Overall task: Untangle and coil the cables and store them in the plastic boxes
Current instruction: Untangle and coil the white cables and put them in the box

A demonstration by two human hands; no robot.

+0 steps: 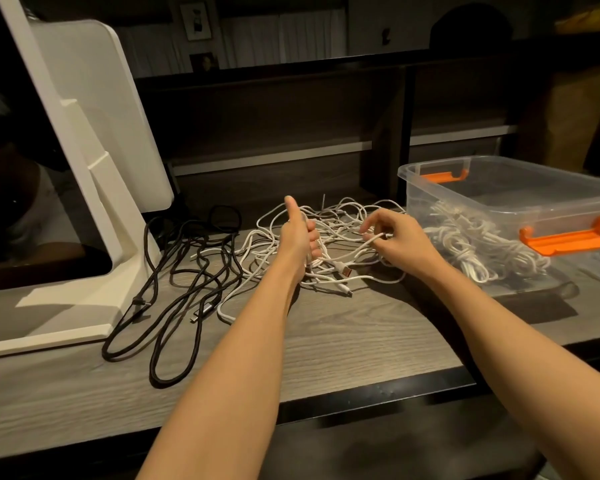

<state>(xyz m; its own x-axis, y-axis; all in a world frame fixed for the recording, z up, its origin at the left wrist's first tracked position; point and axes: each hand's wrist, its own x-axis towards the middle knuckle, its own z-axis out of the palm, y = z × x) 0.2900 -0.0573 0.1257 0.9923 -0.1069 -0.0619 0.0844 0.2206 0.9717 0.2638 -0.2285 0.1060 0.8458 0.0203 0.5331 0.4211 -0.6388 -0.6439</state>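
Coils already in plastic box. White tangle unsorted; left hand gripping strands, right hand pinching one. Black cables untouched.

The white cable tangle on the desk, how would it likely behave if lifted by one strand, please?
The white cable tangle looks thin and limp, so it would probably sag. Its crossed loops would likely drag neighbouring strands along.

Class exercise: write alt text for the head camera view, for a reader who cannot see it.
Two bare hands work a tangle of white cables on a wooden desk: left hand grips strands, right hand pinches one. Black cables lie left; a clear plastic box holds coiled cables.
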